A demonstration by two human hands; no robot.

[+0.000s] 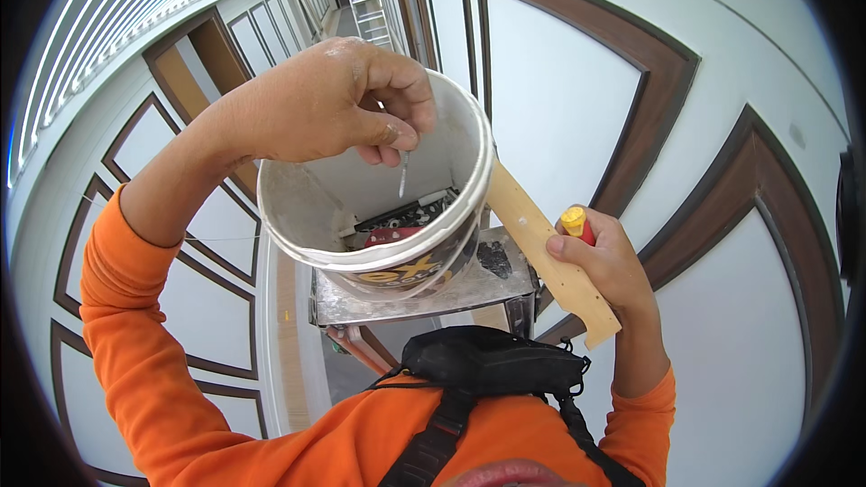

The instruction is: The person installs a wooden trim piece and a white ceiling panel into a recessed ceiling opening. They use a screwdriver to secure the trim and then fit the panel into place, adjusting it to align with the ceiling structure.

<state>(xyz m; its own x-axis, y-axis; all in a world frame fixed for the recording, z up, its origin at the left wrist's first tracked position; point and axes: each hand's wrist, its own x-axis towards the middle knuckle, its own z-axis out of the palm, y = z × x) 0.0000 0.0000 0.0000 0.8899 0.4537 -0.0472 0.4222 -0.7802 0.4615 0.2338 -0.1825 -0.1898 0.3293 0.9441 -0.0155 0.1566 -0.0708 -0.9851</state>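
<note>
My left hand [365,104] is over the mouth of a white plastic bucket [302,207], its thumb and fingertips pinching a thin whitish screw-like pin [403,175] that points down. Inside the bucket lie dark loose bits and a red item [392,235], partly hidden by the rim. My right hand [609,261] is closed around a flat strip of light wood [546,252], notched at its near end. The same hand also holds a red and yellow handle [575,220], which looks like a screwdriver's; its far part is hidden.
The bucket stands on a worn metal platform [406,307], apparently the top of a ladder. White wall panels with brown wooden mouldings [622,45] run along both sides. A white stepladder [371,20] stands far down the corridor. A black pouch [492,361] hangs on my chest.
</note>
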